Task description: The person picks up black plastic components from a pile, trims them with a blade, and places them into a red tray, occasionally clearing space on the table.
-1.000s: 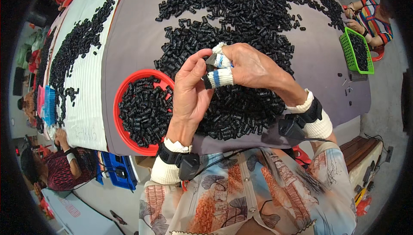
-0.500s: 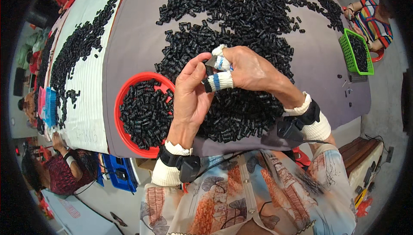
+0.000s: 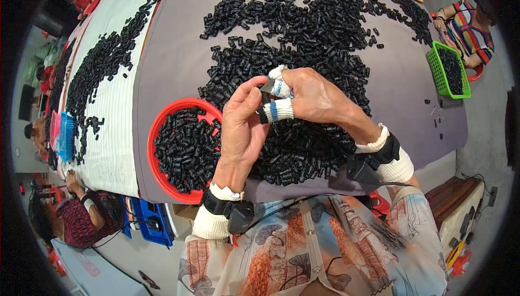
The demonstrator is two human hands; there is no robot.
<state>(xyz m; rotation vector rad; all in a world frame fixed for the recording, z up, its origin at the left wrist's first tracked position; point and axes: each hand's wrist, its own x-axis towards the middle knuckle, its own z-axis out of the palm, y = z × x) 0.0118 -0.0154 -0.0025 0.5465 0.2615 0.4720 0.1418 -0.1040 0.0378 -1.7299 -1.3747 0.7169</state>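
Observation:
My left hand [image 3: 244,128] is closed, pinching a small black plastic cylinder [image 3: 265,98] between thumb and fingers; most of the piece is hidden. White knitted covers with blue marks wrap the thumb and forefinger of my right hand [image 3: 320,96]. Those covered fingers pinch a small flat grey blade [image 3: 267,86], which touches or nearly touches the cylinder. Both hands meet above a big heap of similar black cylinders [image 3: 303,147] on the grey-covered table [image 3: 168,36]. Left of my left wrist, a round red basin [image 3: 154,158] holds many more of them.
At the right edge stands a green basket [image 3: 440,74] of black pieces, beside a person in a striped top [image 3: 470,30]. Another person [image 3: 89,217] sits at the left by a white-covered table [image 3: 116,133]. Blue trays [image 3: 154,223] lie below the table edge.
The view has shifted slightly, so the table and basin sit a little lower in the picture. My hands remain together in nearly the same grip, with the blade slightly turned.

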